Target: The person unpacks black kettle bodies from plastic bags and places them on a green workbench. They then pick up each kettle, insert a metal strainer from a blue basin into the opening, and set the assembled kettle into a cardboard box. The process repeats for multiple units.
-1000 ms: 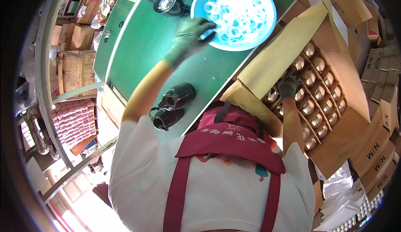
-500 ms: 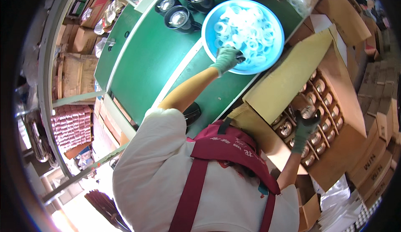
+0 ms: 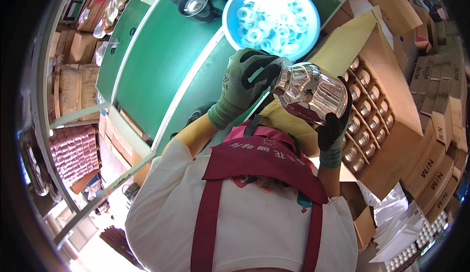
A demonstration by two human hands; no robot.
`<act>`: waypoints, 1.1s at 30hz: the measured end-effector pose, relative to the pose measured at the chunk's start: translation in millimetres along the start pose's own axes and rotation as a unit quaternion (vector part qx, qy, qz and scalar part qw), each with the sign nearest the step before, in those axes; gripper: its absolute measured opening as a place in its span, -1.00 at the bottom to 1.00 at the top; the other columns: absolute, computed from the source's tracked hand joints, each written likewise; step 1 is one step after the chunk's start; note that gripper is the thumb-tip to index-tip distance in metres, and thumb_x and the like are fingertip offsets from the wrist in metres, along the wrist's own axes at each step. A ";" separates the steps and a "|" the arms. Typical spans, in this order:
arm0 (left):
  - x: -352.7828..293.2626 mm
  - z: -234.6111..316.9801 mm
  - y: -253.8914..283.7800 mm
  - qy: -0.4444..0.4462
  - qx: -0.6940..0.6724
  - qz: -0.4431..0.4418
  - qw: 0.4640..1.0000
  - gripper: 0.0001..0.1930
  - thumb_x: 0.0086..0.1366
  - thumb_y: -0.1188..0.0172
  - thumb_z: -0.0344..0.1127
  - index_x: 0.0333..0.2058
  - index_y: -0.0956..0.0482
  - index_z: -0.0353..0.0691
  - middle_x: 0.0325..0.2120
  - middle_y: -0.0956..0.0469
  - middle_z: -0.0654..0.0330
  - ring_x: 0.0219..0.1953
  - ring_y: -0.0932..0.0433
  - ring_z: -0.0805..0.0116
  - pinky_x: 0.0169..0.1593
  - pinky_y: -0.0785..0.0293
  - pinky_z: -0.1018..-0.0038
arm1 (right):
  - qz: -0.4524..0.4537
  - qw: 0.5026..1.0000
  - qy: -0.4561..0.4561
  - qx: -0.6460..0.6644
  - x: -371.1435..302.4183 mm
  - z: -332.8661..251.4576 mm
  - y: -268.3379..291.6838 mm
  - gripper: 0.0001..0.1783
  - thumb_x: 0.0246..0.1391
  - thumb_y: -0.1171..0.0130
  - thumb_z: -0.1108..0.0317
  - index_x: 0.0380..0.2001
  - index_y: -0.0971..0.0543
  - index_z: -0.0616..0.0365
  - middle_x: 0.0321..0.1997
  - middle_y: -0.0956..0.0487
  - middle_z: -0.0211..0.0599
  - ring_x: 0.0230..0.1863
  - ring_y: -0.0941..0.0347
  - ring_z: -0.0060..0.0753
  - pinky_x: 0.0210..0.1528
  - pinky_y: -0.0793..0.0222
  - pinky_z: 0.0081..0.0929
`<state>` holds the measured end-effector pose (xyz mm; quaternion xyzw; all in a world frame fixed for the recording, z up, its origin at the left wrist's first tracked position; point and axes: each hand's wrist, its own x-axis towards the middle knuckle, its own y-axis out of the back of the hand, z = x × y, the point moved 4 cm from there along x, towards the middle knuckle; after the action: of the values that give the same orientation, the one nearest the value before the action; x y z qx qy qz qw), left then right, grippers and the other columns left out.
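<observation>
A silvered glass flask liner (image 3: 313, 93) lies tilted in the air in front of my chest, its neck toward the left. My right hand (image 3: 334, 131), in a grey-green glove with dark fingers, is closed round its wide end. At the neck, my gloved left hand (image 3: 240, 86) pinches a translucent white ring (image 3: 282, 61) against the mouth; its fingers partly hide the ring. Beyond my hands, a light-blue basin (image 3: 313, 14) holds many similar rings. To the right stands an open carton (image 3: 391, 159) with cardboard dividers and several silvery liners in its cells.
The green-topped workbench (image 3: 156, 71) has a white strip along it. Black flask bodies (image 3: 195, 5) stand at its far end. Stacked cartons (image 3: 435, 169) line the right side. A metal frame post (image 3: 41, 100) rises at the left, and white plastic bags (image 3: 391, 203) lie at the lower right.
My left hand has come out of the basin with a ring. My right hand has lifted a liner from the carton, and both have met in front of me. The view has shifted slightly.
</observation>
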<state>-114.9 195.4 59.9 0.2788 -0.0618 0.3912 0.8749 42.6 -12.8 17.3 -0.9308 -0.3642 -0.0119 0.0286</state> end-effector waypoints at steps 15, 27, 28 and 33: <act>-61.1 13.0 45.1 0.023 -0.007 0.148 0.989 -0.74 0.27 -0.24 -0.46 -0.08 -0.53 -0.41 -0.10 -0.49 0.08 -0.08 -0.52 0.25 0.04 -0.42 0.41 | -0.071 0.934 0.264 -0.229 -4.8 -34.9 -62.8 0.16 -0.18 -0.35 -0.18 0.34 -0.17 0.40 0.34 -0.27 0.13 0.32 -0.29 0.00 0.27 -0.32 -0.08; -73.1 21.0 64.3 0.169 -0.191 0.237 0.938 -0.71 0.36 -0.19 -0.27 -0.11 -0.59 -0.41 -0.26 -0.55 0.07 -0.21 -0.58 0.32 -0.10 -0.47 0.44 | -0.085 0.913 0.300 -0.263 -15.7 -52.1 -82.7 0.04 -0.43 -0.46 0.03 0.17 -0.37 0.37 0.02 -0.54 -0.04 -0.01 -0.54 -0.02 0.06 -0.49 -0.17; -77.7 25.4 63.3 0.090 -0.079 0.223 0.968 -0.72 0.35 -0.17 -0.39 -0.01 -0.59 -0.36 -0.16 -0.58 0.07 -0.17 -0.55 0.27 -0.04 -0.46 0.40 | -0.108 0.912 0.278 -0.280 -16.5 -49.8 -78.5 0.15 -0.42 -0.51 -0.01 0.26 -0.28 0.35 0.13 -0.49 0.00 0.09 -0.48 0.02 0.14 -0.44 -0.13; -74.4 35.8 64.7 -0.008 0.117 0.143 0.983 -0.41 0.20 -0.21 -0.52 0.25 -0.44 -0.25 0.09 -0.45 -0.05 -0.01 -0.51 0.04 0.08 -0.45 0.28 | -0.091 0.951 0.210 -0.209 -20.4 -18.1 -65.5 0.16 -0.12 -0.47 -0.01 0.40 -0.07 0.29 0.39 -0.24 -0.04 0.40 -0.19 -0.11 0.37 -0.20 -0.19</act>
<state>-208.6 162.7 94.0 0.3706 -0.0620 0.5142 0.7710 -16.9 20.3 37.5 -0.8551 -0.4227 -0.2859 -0.0918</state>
